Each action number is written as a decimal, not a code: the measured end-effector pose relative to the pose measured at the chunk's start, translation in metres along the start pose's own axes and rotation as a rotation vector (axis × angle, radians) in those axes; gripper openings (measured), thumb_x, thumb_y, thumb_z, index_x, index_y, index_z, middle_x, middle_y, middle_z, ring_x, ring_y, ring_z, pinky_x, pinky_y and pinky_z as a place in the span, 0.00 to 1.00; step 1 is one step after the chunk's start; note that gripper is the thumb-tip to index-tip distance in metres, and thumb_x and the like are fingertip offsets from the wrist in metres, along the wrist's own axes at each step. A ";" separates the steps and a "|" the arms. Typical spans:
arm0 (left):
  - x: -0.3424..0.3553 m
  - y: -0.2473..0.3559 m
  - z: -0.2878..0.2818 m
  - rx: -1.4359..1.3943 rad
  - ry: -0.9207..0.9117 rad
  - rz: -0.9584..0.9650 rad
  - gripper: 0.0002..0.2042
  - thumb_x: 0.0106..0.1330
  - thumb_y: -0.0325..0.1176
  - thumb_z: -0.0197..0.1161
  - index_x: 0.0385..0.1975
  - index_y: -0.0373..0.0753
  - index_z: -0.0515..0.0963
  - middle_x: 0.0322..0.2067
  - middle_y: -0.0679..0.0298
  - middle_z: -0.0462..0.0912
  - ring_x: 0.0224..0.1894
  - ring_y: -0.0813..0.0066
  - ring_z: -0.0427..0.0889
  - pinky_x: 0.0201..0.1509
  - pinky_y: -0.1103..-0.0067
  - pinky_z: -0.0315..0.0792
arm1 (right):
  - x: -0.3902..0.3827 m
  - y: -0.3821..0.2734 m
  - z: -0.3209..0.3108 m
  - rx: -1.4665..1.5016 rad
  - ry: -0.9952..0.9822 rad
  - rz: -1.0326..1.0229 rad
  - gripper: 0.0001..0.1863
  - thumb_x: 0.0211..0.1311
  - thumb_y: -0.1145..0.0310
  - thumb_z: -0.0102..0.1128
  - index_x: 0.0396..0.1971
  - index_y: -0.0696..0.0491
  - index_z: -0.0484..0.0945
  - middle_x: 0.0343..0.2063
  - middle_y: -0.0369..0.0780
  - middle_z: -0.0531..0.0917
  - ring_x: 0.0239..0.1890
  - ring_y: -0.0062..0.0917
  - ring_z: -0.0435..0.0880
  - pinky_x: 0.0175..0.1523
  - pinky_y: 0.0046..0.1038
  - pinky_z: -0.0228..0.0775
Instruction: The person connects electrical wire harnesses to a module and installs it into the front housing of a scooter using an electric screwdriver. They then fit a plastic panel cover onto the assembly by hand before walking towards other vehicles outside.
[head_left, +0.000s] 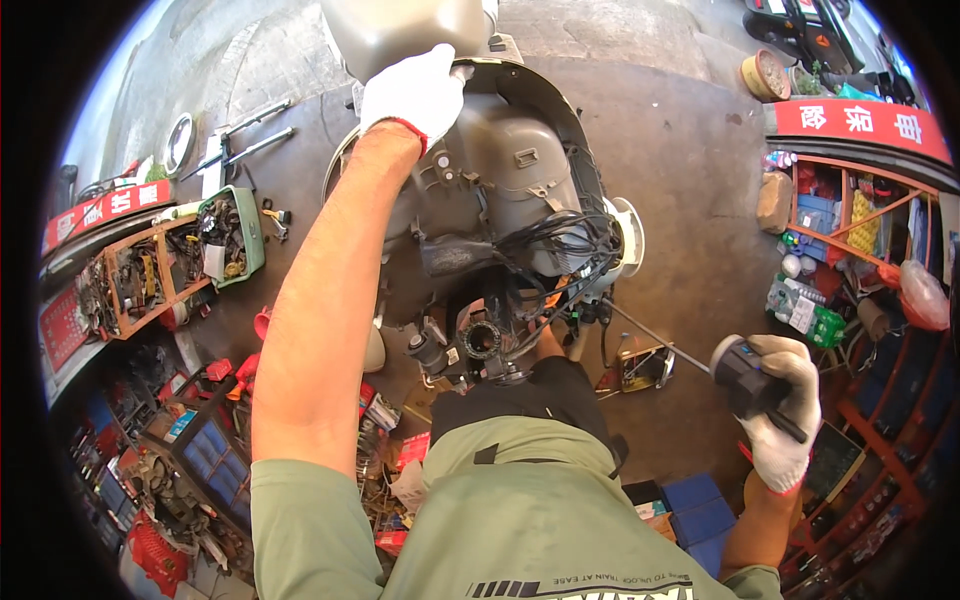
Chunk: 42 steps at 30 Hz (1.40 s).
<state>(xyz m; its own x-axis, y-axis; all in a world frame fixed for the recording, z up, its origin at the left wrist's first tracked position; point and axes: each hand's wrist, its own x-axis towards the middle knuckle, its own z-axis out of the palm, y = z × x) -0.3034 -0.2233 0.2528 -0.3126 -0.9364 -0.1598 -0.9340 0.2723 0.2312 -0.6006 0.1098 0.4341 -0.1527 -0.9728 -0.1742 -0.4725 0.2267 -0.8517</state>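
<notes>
A partly stripped motor scooter stands in front of me, with a bundle of black cables [560,240] and its round steering stem [483,340] laid bare. My left hand [415,95], in a white glove with a red cuff, is closed over the rim of a curved grey body panel [530,85]. Beyond that hand sits the smooth grey-brown seat [405,30]. Out to the right, my gloved right hand [788,410] is wrapped round a dark cordless power screwdriver [745,375]. Its long thin bit [655,335] points left toward the scooter, and the tip lies close to the cables.
An orange-framed shelf of parts [860,215] lines the right side, near a potted plant [765,75]. At left are a parts rack [150,275] and a green bin [235,235] full of hardware. Blue boxes [695,510] stand low on the right. A small tray [645,368] lies beside the scooter.
</notes>
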 end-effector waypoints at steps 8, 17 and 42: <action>0.001 -0.001 0.000 -0.028 -0.016 0.019 0.18 0.75 0.48 0.50 0.49 0.41 0.75 0.44 0.48 0.85 0.49 0.44 0.81 0.54 0.57 0.74 | 0.021 -0.029 0.026 0.144 -0.079 -0.141 0.20 0.59 0.75 0.68 0.50 0.56 0.72 0.53 0.51 0.75 0.47 0.37 0.83 0.52 0.35 0.79; 0.002 0.000 0.007 -0.002 -0.007 -0.013 0.17 0.74 0.49 0.49 0.47 0.42 0.76 0.43 0.50 0.85 0.49 0.47 0.83 0.53 0.57 0.74 | 0.052 0.005 0.096 0.021 -0.228 -0.202 0.27 0.46 0.81 0.69 0.51 0.56 0.76 0.51 0.49 0.80 0.53 0.44 0.81 0.58 0.36 0.75; 0.016 -0.002 0.019 0.058 0.010 0.035 0.24 0.75 0.53 0.48 0.55 0.39 0.75 0.51 0.45 0.82 0.54 0.41 0.79 0.58 0.58 0.72 | 0.045 0.115 0.198 0.113 -0.084 -0.004 0.27 0.48 0.81 0.65 0.53 0.52 0.74 0.51 0.46 0.76 0.53 0.45 0.80 0.58 0.37 0.76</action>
<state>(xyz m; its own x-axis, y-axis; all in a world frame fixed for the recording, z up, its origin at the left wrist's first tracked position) -0.3096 -0.2344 0.2314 -0.3439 -0.9280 -0.1433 -0.9311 0.3172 0.1802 -0.4902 0.0826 0.2310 -0.0754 -0.9753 -0.2076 -0.3714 0.2207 -0.9019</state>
